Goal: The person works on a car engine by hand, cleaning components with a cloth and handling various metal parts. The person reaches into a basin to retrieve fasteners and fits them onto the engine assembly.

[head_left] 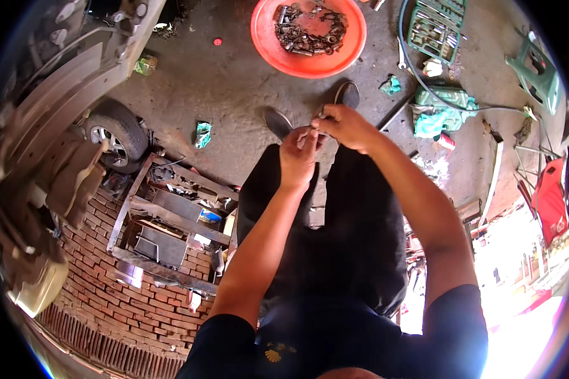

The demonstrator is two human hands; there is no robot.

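Fingers pinched together, my left hand [298,156] and my right hand [348,128] meet in front of my knees. Between the fingertips is something small and pale that I cannot make out; both hands seem to grip it. Beyond my shoes stands a red-orange plastic basin [259,44]. Lying in it is a ring-shaped heap of small dark metal parts [291,39], apart from my hands.
To the right of the basin lie an open green socket set case [433,28], a wrench [401,54] and a dark hose [411,60]. A green stool [537,72] stands far right. On the left are a car wheel [117,136] and a cluttered wooden frame [164,215].
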